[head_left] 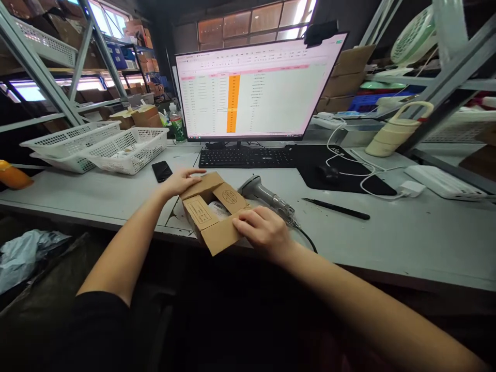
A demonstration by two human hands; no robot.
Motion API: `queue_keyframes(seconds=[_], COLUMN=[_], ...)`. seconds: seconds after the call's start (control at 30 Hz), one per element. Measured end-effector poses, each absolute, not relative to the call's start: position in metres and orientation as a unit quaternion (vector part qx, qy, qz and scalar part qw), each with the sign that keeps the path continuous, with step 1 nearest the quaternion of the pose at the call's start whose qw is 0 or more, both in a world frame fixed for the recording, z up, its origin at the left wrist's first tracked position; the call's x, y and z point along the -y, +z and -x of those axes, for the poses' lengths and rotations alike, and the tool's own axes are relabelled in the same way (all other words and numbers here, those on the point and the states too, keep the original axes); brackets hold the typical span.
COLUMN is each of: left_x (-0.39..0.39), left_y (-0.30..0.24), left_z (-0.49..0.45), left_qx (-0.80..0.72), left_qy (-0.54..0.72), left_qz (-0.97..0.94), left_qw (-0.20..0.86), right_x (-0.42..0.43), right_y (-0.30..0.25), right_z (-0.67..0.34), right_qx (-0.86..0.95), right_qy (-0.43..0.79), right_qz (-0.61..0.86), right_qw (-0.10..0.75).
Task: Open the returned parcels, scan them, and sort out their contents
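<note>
A small brown cardboard box (196, 227) sits at the desk's front edge with its flaps spread apart. Printed text marks two flaps, and something whitish in clear wrapping (219, 209) shows inside, too covered to name. My left hand (181, 183) grips the box at its far left side, fingers reaching along the back flap. With curled fingers, my right hand (265, 231) pinches the near right flap. Just behind the right hand lies a grey barcode scanner (259, 190), its handle wrapped in clear plastic and its cable trailing toward me.
White perforated baskets (132, 160) and a black phone (161, 171) are on the left. Behind the box stand a keyboard (246, 157) and a monitor (271, 98) showing a spreadsheet. To the right lie a black pen-like tool (337, 208), a mouse (328, 173) and white cables.
</note>
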State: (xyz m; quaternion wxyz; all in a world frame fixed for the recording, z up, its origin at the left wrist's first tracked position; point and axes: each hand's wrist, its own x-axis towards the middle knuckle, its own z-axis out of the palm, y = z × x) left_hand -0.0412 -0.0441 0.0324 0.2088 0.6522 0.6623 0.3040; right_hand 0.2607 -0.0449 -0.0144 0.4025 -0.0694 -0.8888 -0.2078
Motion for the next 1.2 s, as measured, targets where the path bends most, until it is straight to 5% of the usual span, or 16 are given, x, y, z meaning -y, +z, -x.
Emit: queue_keyframes(seconds=[0.17,0.37,0.47,0.53,0.77,0.9,1.03,1.2], left_x=[0.049,0.085,0.096,0.104,0.165,0.187,0.190,0.188], left_y=[0.003,0.052,0.055,0.045,-0.039,-0.094,-0.089,-0.013], left_z=[0.043,0.006,-0.023,-0.031,0.003,0.008,-0.003,-0.019], left_qx=[-0.656,-0.587,-0.554,-0.545,-0.468,-0.525,-0.535,-0.614], left_qy=[0.355,0.317,0.193,0.193,0.523,0.504,0.456,0.297], left_qz=[-0.633,-0.733,-0.808,-0.816,-0.673,-0.649,-0.674,-0.725], left_qw=[0.205,-0.137,-0.048,-0.019,-0.234,-0.221,-0.226,-0.097], right_x=[0.039,0.029,0.027,0.030,0.016,-0.011,-0.009,0.007], right_y=[-0.031,0.044,0.070,0.075,0.054,0.027,-0.001,-0.006], right_z=[-0.275,-0.252,-0.218,-0.203,-0.233,-0.251,-0.251,-0.250], right_qx=[0.905,0.976,0.976,0.973,0.949,0.849,0.630,0.496], right_qy=[-0.107,0.017,-0.042,-0.066,0.005,0.307,0.602,0.702], right_qz=[0.075,0.163,0.215,0.218,0.264,0.324,0.366,0.364], right_qw=[0.404,0.144,-0.017,-0.047,0.174,0.281,0.328,0.359])
